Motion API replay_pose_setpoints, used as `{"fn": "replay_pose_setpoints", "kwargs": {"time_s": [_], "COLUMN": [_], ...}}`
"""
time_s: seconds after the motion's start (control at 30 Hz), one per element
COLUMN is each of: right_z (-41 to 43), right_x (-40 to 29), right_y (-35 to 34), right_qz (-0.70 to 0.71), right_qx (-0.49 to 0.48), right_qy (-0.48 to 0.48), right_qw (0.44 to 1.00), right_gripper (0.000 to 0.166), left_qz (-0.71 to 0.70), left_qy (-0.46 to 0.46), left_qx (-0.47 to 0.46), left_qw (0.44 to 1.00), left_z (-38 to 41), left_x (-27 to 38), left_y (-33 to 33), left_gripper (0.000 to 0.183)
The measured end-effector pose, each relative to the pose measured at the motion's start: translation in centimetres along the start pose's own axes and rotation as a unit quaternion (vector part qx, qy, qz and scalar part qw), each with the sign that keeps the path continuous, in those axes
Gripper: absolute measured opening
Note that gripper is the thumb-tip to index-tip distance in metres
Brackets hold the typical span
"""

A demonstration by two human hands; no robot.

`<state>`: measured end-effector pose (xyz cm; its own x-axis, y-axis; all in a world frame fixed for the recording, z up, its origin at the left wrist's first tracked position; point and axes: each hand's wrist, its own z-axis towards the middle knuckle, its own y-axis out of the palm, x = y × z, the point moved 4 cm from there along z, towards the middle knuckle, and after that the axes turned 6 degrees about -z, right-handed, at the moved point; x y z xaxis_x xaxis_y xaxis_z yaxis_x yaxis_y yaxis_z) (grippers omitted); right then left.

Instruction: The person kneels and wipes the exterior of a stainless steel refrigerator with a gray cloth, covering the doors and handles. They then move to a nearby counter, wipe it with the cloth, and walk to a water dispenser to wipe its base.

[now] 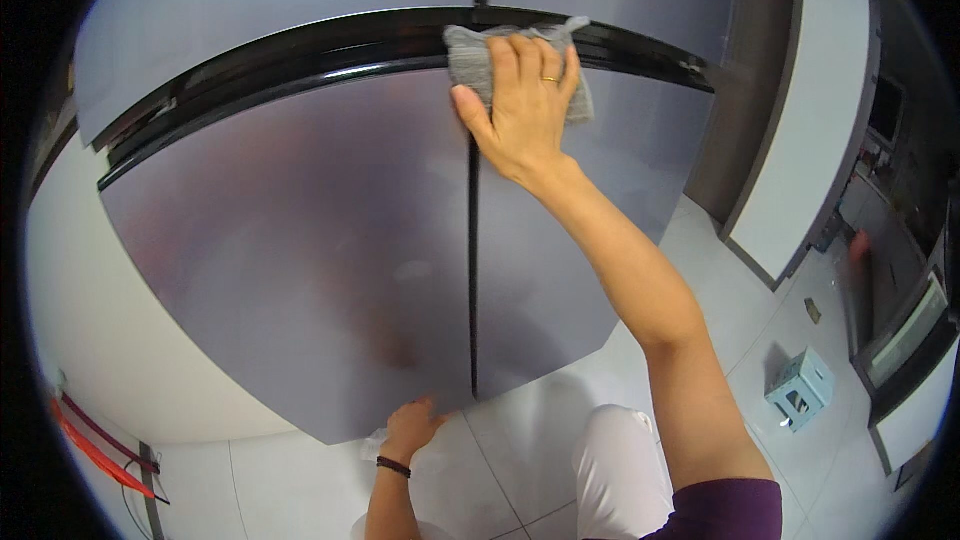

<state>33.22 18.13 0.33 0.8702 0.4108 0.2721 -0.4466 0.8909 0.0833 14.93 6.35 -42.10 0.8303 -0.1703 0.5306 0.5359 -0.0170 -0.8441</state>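
Note:
My right hand [529, 90] presses a grey cloth [469, 64] against the black recessed handle strip [330, 64] of a refrigerator, across the gap between its lower doors. The lower left door [300, 240] and lower right door [547, 255] are smooth grey-purple panels, and both stand closed. Low down, my left hand [414, 424] is near the bottom edge of the lower left door, wearing a dark bracelet. A whitish, translucent thing [373, 445] shows beside it; whether the hand holds it is unclear.
A light blue plastic step stool [801, 390] stands on the tiled floor [705, 262] at the right, with a small brownish object [812, 310] beyond it. A white wall [157, 315] borders the refrigerator at the left. A red folded item [97, 457] lies at the lower left.

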Motion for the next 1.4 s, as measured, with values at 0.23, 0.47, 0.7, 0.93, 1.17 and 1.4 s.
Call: {"fn": "replay_pose_setpoints", "kwargs": {"time_s": [0.23, 0.47, 0.7, 0.93, 1.17, 1.4], "right_z": [-2.0, -4.7, -6.1, -7.9, -9.7, -6.8], "right_x": [8.2, 18.8, 22.3, 31.1, 32.2, 22.8], "right_y": [-0.6, -1.7, -1.9, -2.4, -1.7, -0.4], "right_qz": [0.004, -0.008, -0.011, -0.078, -0.006, -0.092], "right_qx": [-0.006, -0.002, 0.006, -0.029, 0.000, 0.047], "right_qy": [-0.019, 0.023, 0.023, 0.111, 0.340, 0.130], "right_qw": [1.000, 1.000, 1.000, 0.990, 0.941, 0.986], "right_gripper": [0.053, 0.051, 0.052, 0.052, 0.049, 0.045], "left_qz": [0.022, 0.017, 0.028, 0.033, 0.024, 0.015], "left_qy": [-0.032, 0.011, -0.072, -0.067, -0.038, -0.031], "left_qx": [-0.047, -0.041, -0.078, -0.076, -0.059, -0.060], "left_qw": [0.998, 0.999, 0.994, 0.994, 0.997, 0.998], "left_z": [0.2, 0.8, 0.8, 0.8, 0.5, 0.8], "left_x": [-0.3, -2.2, -0.1, -0.5, 0.4, 1.6], "left_y": [0.7, 3.3, 2.8, 2.9, 2.4, 2.6], "left_gripper": [0.040, 0.039, 0.041, 0.041, 0.042, 0.041]}}
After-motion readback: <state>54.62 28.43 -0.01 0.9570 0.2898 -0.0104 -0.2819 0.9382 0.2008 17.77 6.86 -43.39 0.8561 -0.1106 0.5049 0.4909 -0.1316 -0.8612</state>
